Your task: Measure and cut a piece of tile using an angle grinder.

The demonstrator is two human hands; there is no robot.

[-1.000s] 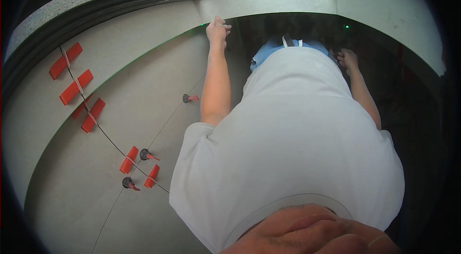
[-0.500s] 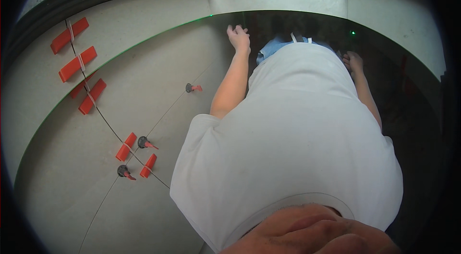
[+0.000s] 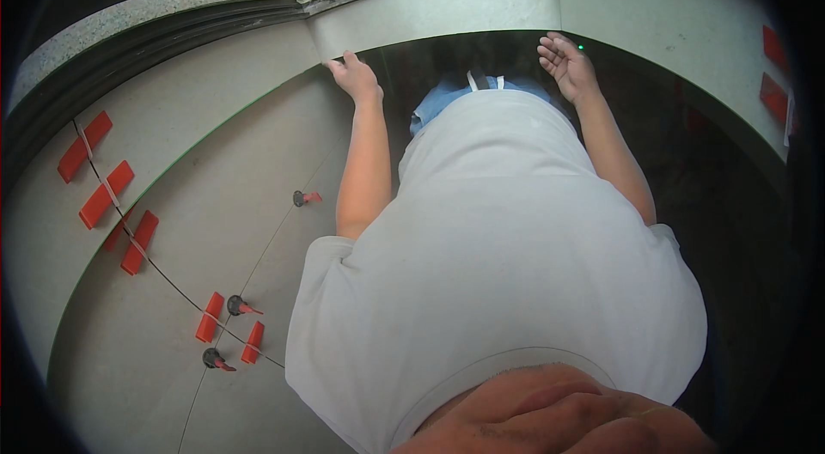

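Two-handed, grasp the pale-grey, oblong tile slab (image 3: 438, 9) by its near edge: probably heavy, stiff, brittle. Loosely spread, empty fingers on left hand (image 3: 355, 79) and right hand (image 3: 567, 67).

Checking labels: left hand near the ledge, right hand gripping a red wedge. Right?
Not the right hand: the head view shows it open, nothing visible in it; the red wedges sit apart from it. Left hand near the ledge is correct.

The tiled ledge (image 3: 438, 9) runs just ahead of your left hand (image 3: 354, 80) and right hand (image 3: 569, 69). Wedges (image 3: 209, 317) sit to the left of your left hand.
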